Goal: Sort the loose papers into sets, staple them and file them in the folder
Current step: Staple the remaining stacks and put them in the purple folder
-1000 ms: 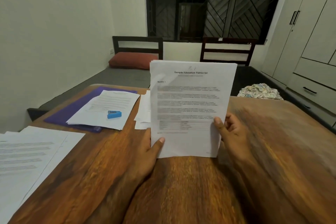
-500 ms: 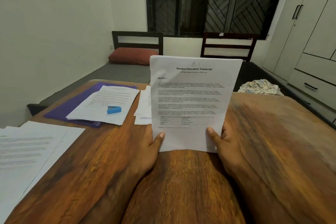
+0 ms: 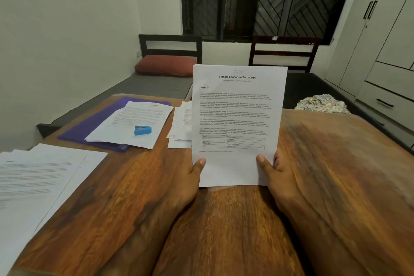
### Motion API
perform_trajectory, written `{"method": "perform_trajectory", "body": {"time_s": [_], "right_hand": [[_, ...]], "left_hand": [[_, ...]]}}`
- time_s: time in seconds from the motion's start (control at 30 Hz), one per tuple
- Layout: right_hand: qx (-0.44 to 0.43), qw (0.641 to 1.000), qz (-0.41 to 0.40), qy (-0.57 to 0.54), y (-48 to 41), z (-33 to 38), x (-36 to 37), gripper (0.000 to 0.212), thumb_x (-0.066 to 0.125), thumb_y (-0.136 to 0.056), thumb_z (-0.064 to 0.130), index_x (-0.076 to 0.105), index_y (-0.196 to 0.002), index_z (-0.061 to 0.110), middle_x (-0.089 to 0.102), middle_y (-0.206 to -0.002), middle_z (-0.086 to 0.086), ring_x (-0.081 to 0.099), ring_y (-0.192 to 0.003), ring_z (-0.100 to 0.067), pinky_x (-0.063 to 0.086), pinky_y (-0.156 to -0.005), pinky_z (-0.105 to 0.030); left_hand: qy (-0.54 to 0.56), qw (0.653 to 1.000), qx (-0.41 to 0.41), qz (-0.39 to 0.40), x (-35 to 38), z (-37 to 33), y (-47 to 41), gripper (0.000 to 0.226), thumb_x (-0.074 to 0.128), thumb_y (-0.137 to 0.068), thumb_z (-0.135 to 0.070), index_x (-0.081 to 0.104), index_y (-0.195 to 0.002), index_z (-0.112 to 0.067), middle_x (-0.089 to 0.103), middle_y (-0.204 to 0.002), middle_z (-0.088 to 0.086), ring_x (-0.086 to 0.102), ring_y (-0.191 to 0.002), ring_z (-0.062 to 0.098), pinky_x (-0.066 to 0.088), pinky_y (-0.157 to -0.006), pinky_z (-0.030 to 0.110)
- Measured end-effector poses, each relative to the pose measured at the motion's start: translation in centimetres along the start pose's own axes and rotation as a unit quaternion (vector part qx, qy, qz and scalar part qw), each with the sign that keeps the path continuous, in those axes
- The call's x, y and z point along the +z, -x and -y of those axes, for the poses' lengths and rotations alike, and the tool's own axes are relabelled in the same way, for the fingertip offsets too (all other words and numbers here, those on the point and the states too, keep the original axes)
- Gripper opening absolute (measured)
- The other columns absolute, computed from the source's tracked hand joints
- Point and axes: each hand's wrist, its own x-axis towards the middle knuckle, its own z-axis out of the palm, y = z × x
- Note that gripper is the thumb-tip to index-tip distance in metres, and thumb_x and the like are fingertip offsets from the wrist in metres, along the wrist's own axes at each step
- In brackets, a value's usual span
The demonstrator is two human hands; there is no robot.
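The tabletop (image 3: pixel 336 175) fills the lower frame, with the purple folder (image 3: pixel 89 127) at left centre under a sheet. The transcript set (image 3: pixel 237 119) stands upright at centre, its bottom edge seemingly on the wood. My right hand (image 3: pixel 275 177) has slid down level with my left hand (image 3: pixel 188 181), and both clamp its lower corners, thumbs in front. The set looks squared, so the blue stapler (image 3: pixel 143 130) to its left is likely next.

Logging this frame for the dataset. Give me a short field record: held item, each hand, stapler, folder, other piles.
held paper: upright, titled "Sample Education Transcript"
left hand: grips lower left edge, thumb on front
right hand: grips lower right edge, thumb on front
stapler: blue, lying on sheet pile
purple folder: under that sheet pile
middle pile: behind held paper
near-left pile: at table edge
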Motion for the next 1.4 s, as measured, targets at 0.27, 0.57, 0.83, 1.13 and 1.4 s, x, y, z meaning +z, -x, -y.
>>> {"method": "perform_trajectory", "body": {"time_s": [0.27,0.57,0.83,1.13,1.4], "right_hand": [[0.076,0.997,-0.013,0.023,1.6,0.3,-1.9,0.031,0.057,-0.107,0.019,0.059,-0.136,0.028,0.073,-0.124,0.007,0.074,-0.107,-0.019,0.062,-0.092,-0.049],[0.207,0.966,-0.013,0.155,6.3,0.8,-4.9,0.031,0.065,-0.102,0.015,0.063,-0.132,0.015,0.072,-0.123,-0.002,0.072,-0.102,-0.023,0.062,-0.089,-0.041],[0.237,0.948,0.015,0.214,9.2,1.7,-6.3,0.037,0.077,-0.093,0.015,0.063,-0.127,0.013,0.07,-0.123,-0.004,0.07,-0.102,-0.025,0.061,-0.08,-0.036],[0.151,0.818,0.051,0.553,11.4,4.3,-6.2,0.049,0.062,-0.098,0.055,0.057,-0.129,0.018,0.067,-0.121,-0.002,0.062,-0.092,-0.019,0.057,-0.079,-0.033],[0.031,0.808,0.064,0.585,10.8,5.7,-1.6,0.043,0.061,-0.098,0.051,0.061,-0.129,0.021,0.069,-0.124,-0.001,0.059,-0.09,-0.015,0.047,-0.066,-0.027]], "left_hand": [[-0.019,0.998,-0.009,0.061,0.1,-0.9,1.5,0.03,0.047,-0.11,-0.028,0.044,-0.139,-0.032,0.07,-0.108,-0.011,0.066,-0.072,0.008,0.052,-0.054,0.019],[-0.12,0.978,-0.081,0.149,2.0,-1.0,5.0,0.042,0.049,-0.108,-0.016,0.047,-0.149,-0.016,0.076,-0.102,0.006,0.054,-0.047,0.01,0.044,-0.044,0.027],[-0.175,0.963,-0.11,0.174,1.5,-0.5,7.4,0.048,0.05,-0.107,-0.016,0.04,-0.154,-0.017,0.074,-0.109,0.007,0.053,-0.048,0.008,0.045,-0.043,0.024],[-0.268,0.937,-0.147,0.167,0.7,-1.6,9.5,0.047,0.046,-0.109,-0.039,0.038,-0.15,-0.017,0.069,-0.104,0.008,0.059,-0.052,0.012,0.049,-0.045,0.022],[-0.444,0.881,-0.118,0.113,-1.2,-2.2,8.3,0.039,0.048,-0.104,-0.052,0.064,-0.098,-0.016,0.073,-0.086,0.005,0.069,-0.063,0.015,0.049,-0.046,0.02]]}}
